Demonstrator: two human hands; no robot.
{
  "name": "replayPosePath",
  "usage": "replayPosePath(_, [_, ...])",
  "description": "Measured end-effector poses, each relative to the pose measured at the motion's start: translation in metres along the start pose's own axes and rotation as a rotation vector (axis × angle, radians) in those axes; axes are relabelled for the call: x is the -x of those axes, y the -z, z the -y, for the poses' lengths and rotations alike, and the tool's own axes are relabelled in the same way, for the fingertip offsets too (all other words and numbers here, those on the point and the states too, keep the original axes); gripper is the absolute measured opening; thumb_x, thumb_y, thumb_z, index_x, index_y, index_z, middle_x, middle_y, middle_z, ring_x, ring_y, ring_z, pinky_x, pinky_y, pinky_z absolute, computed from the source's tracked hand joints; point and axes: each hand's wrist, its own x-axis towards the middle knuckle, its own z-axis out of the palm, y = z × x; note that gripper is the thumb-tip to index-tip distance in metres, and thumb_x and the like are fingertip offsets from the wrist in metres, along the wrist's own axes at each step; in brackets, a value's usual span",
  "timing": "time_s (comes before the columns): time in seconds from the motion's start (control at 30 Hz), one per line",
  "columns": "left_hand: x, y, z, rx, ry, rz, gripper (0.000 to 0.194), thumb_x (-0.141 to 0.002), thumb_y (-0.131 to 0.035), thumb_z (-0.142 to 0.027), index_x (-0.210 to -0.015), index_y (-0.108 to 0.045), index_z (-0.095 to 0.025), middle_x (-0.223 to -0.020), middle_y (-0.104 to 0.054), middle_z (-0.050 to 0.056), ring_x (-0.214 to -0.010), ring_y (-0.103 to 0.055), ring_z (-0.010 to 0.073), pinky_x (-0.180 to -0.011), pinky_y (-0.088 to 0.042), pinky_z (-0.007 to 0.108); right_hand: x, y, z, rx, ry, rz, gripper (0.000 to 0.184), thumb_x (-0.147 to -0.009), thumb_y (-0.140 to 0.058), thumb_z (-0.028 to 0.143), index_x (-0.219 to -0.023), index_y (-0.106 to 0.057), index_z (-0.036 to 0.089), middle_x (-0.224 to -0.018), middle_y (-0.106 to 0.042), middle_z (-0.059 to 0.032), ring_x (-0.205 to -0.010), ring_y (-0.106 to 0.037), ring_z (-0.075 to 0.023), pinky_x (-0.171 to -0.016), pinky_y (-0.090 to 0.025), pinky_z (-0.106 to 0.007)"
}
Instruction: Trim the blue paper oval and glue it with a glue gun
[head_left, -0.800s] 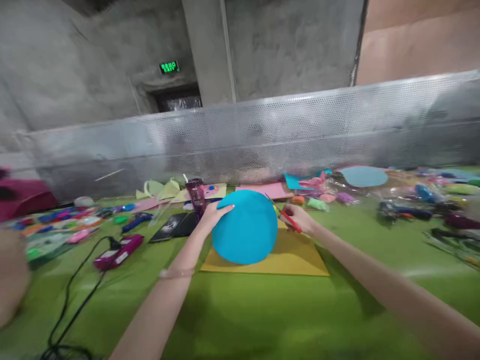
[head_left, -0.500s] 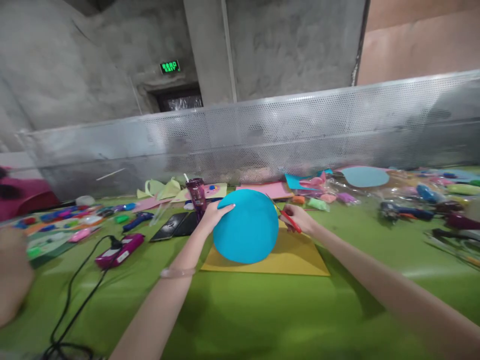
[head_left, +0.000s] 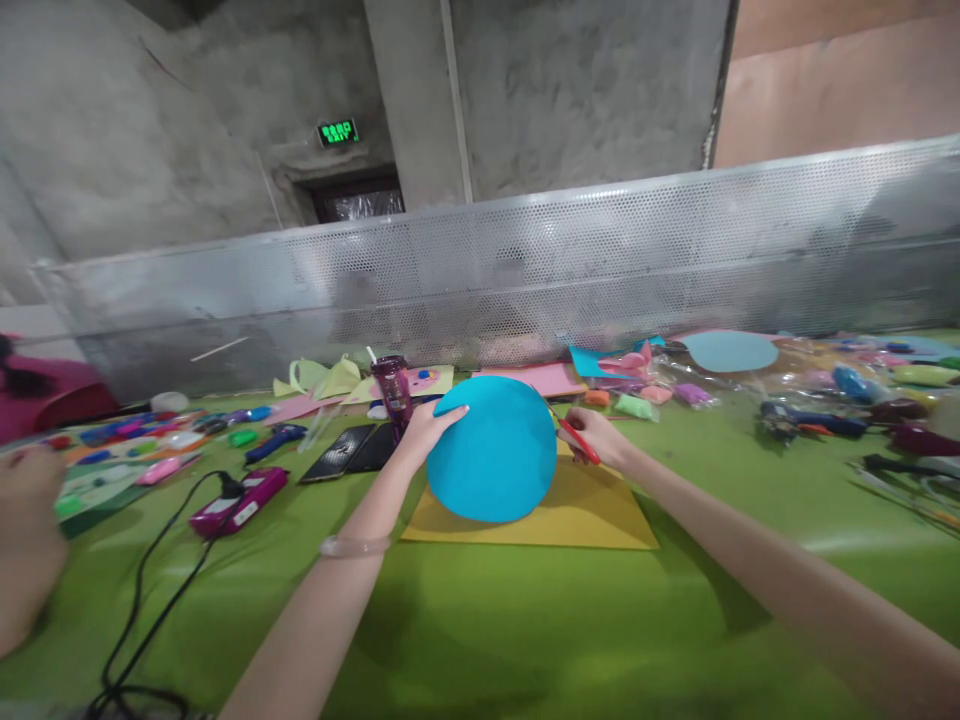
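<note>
A round sheet of blue paper (head_left: pixel 491 450) is held up in front of me. My left hand (head_left: pixel 433 428) pinches its upper left edge, thumb on the near face and the other fingers hidden behind. At the right edge of the disc, my right hand (head_left: pixel 592 437) is closed around red-handled scissors (head_left: pixel 579 442). Their blades point up and left by the paper's edge; whether they touch it I cannot tell. Underneath lies a yellow sheet (head_left: pixel 600 510) on the green table (head_left: pixel 480 620).
A purple cup with a straw (head_left: pixel 391 390) stands behind a dark phone (head_left: pixel 337 455). To the left are a magenta power strip (head_left: pixel 244 503) with a black cord and another person's arm (head_left: pixel 30 550). A glue gun (head_left: pixel 814 422) and clay packets (head_left: pixel 637 406) lie right.
Hardly anything differs. Both hands, the blue disc and the scissors keep almost the same place, and the view has shifted very slightly.
</note>
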Motion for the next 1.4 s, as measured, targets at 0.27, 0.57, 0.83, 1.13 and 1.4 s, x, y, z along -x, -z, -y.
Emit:
replayPosePath(0.27, [-0.0009, 0.0004, 0.0, -0.018, -0.003, -0.017, 0.044, -0.062, -0.067, -0.044, -0.097, -0.066, -0.017, -0.101, -0.068, 0.01, -0.089, -0.063, 0.0299, -0.077, -0.05, 0.041, -0.0013, -0.0005, -0.0013, -0.026, -0.027, 0.006, 0.016, -0.073, -0.051, 0.024, -0.065, -0.038, 0.019, -0.04, -0.049, 0.0047, -0.034, -0.047, -0.0095, -0.033, -0.034, -0.018])
replayPosePath(0.57, [-0.0017, -0.0003, 0.0018, -0.026, -0.027, -0.038, 0.042, -0.063, -0.067, -0.043, -0.095, -0.066, -0.016, -0.097, -0.069, 0.01, -0.088, -0.063, 0.0292, -0.077, -0.05, 0.04, -0.0032, -0.0008, -0.0033, -0.066, -0.022, 0.052, 0.016, -0.073, -0.05, 0.02, -0.064, -0.037, 0.02, -0.039, -0.047, 0.0058, -0.033, -0.048, -0.0103, -0.031, -0.033, -0.018])
replayPosePath(0.83, [-0.0003, -0.0001, -0.0001, -0.036, -0.016, -0.044, 0.044, -0.062, -0.067, -0.044, -0.096, -0.065, -0.016, -0.101, -0.067, 0.011, -0.088, -0.063, 0.0293, -0.077, -0.05, 0.04, -0.0011, -0.0013, -0.0004, -0.085, -0.009, 0.051, 0.019, -0.071, -0.052, 0.02, -0.061, -0.036, 0.021, -0.04, -0.045, 0.0067, -0.035, -0.05, -0.0109, -0.034, -0.036, -0.019])
replayPosePath(1.13, [0.0022, -0.0009, -0.0029, -0.014, -0.026, -0.045, 0.045, -0.062, -0.067, -0.045, -0.096, -0.065, -0.015, -0.1, -0.068, 0.01, -0.088, -0.063, 0.0286, -0.077, -0.05, 0.038, -0.0002, 0.0001, 0.0006, -0.118, -0.033, 0.06, 0.019, -0.072, -0.051, 0.021, -0.06, -0.037, 0.02, -0.041, -0.047, 0.0053, -0.035, -0.049, -0.0101, -0.035, -0.036, -0.019])
replayPosePath(1.4, [0.0004, -0.0006, -0.0013, -0.013, -0.025, -0.049, 0.046, -0.06, -0.069, -0.045, -0.094, -0.066, -0.014, -0.098, -0.068, 0.011, -0.088, -0.063, 0.0302, -0.078, -0.049, 0.041, 0.0005, 0.0012, 0.0027, -0.174, -0.036, 0.116, 0.018, -0.074, -0.049, 0.022, -0.059, -0.039, 0.019, -0.043, -0.048, 0.0043, -0.035, -0.049, -0.0098, -0.035, -0.036, -0.02])
